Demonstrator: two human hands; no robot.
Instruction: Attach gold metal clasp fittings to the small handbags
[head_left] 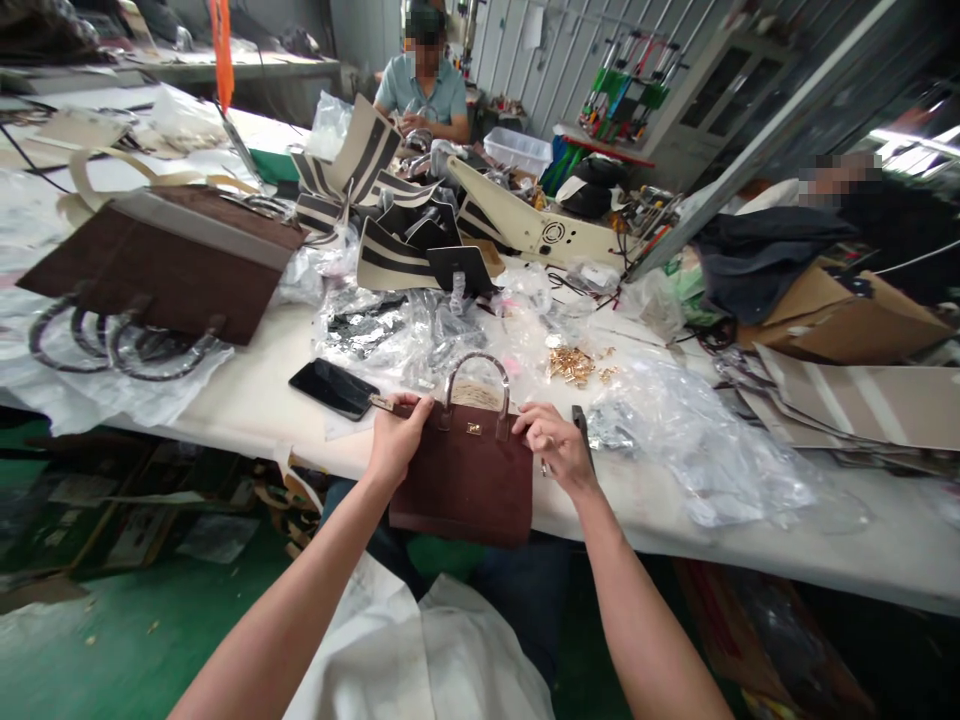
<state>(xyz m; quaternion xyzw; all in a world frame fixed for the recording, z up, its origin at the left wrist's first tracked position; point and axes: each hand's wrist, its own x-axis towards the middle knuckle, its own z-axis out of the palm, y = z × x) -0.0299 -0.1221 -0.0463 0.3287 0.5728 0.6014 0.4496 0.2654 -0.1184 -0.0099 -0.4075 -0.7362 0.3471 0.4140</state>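
Brown suede-like handbag (465, 490), head view: hanging over table (255, 400) edge, long axis running left-right between your hands. Your left hand (397, 435) pinching top left corner shut; your right hand (555, 445) curling closed over top right edge, equally near. Stiff arched handle (476, 372), gold clasp (474, 428) sitting between

A handbag workshop: the long white worktable (255, 400) bears stacked brown bags (172, 265) at its left end, striped cut panels (390, 262) and gold fittings (574, 365) at its middle, a small brown handbag (465, 490) at its near edge, and a co-worker (424, 90) sits behind it.
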